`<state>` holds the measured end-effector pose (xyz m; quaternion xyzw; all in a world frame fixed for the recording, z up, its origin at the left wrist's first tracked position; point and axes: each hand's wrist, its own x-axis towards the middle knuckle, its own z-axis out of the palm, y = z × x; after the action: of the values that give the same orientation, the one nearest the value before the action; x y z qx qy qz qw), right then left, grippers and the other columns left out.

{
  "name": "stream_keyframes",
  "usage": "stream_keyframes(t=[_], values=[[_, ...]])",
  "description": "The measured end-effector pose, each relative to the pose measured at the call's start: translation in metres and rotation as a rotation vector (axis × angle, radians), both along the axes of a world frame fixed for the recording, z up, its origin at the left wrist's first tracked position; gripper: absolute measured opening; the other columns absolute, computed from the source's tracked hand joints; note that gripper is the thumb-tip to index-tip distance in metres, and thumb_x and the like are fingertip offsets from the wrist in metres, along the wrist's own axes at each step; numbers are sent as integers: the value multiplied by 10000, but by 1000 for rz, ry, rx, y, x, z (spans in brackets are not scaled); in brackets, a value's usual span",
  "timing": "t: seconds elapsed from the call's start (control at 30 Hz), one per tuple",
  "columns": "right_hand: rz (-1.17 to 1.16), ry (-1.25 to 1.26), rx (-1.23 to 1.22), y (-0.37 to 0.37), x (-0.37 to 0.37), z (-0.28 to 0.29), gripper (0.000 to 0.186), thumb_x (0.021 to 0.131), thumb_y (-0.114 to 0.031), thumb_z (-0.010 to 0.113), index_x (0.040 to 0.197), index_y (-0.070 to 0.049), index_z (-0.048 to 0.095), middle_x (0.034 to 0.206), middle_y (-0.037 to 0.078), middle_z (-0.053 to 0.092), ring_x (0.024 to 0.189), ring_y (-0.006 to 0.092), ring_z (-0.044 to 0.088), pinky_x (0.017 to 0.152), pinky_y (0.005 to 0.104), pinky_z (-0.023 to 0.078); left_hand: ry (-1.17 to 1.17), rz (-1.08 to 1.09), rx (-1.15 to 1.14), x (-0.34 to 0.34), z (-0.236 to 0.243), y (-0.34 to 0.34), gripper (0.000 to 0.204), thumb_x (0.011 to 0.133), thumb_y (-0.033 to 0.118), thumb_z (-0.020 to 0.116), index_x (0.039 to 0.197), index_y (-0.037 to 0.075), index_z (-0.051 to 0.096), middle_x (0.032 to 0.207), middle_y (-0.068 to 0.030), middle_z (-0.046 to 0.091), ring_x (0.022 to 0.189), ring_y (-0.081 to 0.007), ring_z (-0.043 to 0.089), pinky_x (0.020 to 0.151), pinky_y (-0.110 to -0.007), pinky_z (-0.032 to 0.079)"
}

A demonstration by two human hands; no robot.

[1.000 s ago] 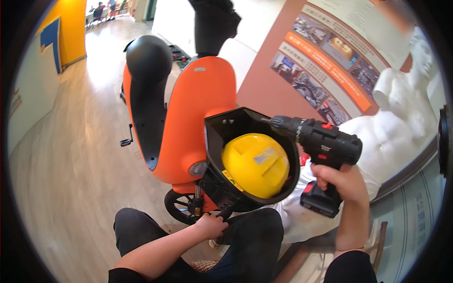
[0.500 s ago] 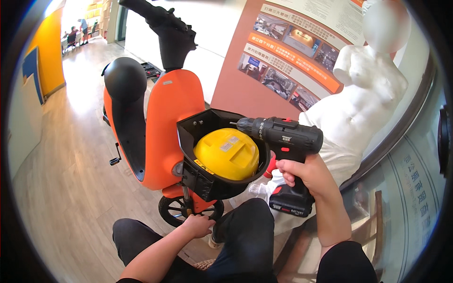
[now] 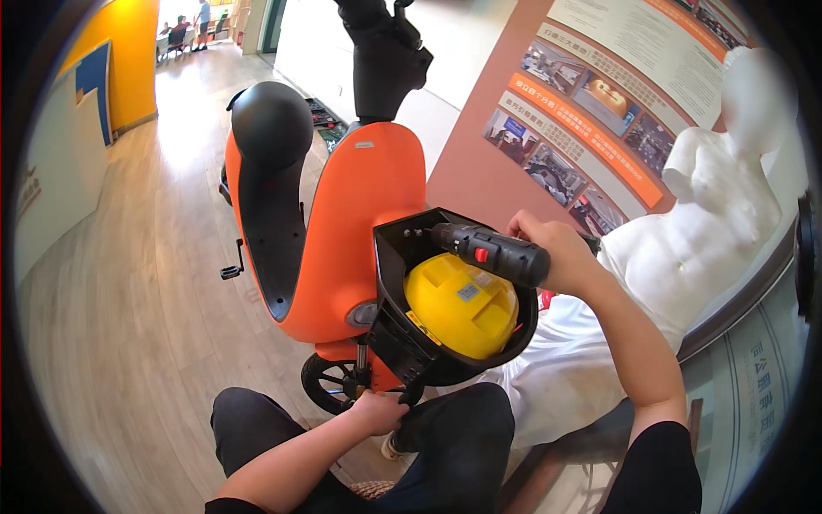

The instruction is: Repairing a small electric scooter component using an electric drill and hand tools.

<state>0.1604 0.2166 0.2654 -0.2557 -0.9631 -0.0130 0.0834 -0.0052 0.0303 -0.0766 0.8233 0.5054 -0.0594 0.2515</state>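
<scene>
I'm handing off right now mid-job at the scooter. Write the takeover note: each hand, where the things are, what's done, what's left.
Right hand: gripping the black cordless drill, its nose pointed into the upper left inner wall of the black rear box on the orange scooter.
Left hand: low, at the underside of the box near the rear wheel, steadying the mount.
Yellow helmet lies inside the open box.
Done: box sits on the scooter, drill lined up.
Left: whether the fastener is seated can't be seen; check it, then likely move to the others.
</scene>
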Motion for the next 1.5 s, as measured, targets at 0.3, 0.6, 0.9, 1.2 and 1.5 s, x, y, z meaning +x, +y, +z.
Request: stream_keyframes(t=[0.3, 0.6, 0.9, 1.2, 1.5], values=[[-102, 108, -130, -1, -4, -19, 480, 808, -133, 798, 1141, -68, 460, 950, 165, 626, 912, 344, 665, 791, 406, 518, -69, -15, 22, 4, -3, 3, 446, 907, 377, 700, 1297, 176, 625, 1196, -136, 645, 1178, -347, 630, 937, -517, 523], [-113, 162, -224, -6, 0, -26, 541, 831, -75, 810, 1183, -80, 399, 990, 85, 584, 937, 228, 641, 856, 345, 522, -33, -18, 4, 5, 1, -1, 434, 904, 403, 686, 1270, 177, 635, 1174, -127, 650, 1152, -355, 641, 931, -513, 524], [-141, 163, -364, -12, -5, -20, 496, 838, -46, 784, 1187, -78, 433, 1014, 62, 616, 941, 171, 631, 867, 329, 521, -33, -2, 22, 4, -5, 0, 429, 897, 397, 687, 1269, 188, 638, 1178, -121, 655, 1159, -351, 641, 931, -512, 524], [-191, 242, -369, -10, -9, -2, 447, 761, -9, 761, 1168, -39, 580, 956, 48, 658, 850, 179, 660, 817, 322, 551, -32, -4, 15, 2, -4, -1, 434, 893, 399, 697, 1269, 192, 635, 1181, -119, 652, 1157, -349, 642, 934, -516, 522], [-76, 9, -125, -1, -12, -8, 380, 741, -107, 834, 1065, -56, 641, 912, 193, 729, 844, 372, 719, 775, 403, 575, -35, -2, -10, 3, -3, 0, 425, 899, 393, 701, 1257, 175, 638, 1172, -116, 652, 1151, -351, 642, 938, -520, 517]])
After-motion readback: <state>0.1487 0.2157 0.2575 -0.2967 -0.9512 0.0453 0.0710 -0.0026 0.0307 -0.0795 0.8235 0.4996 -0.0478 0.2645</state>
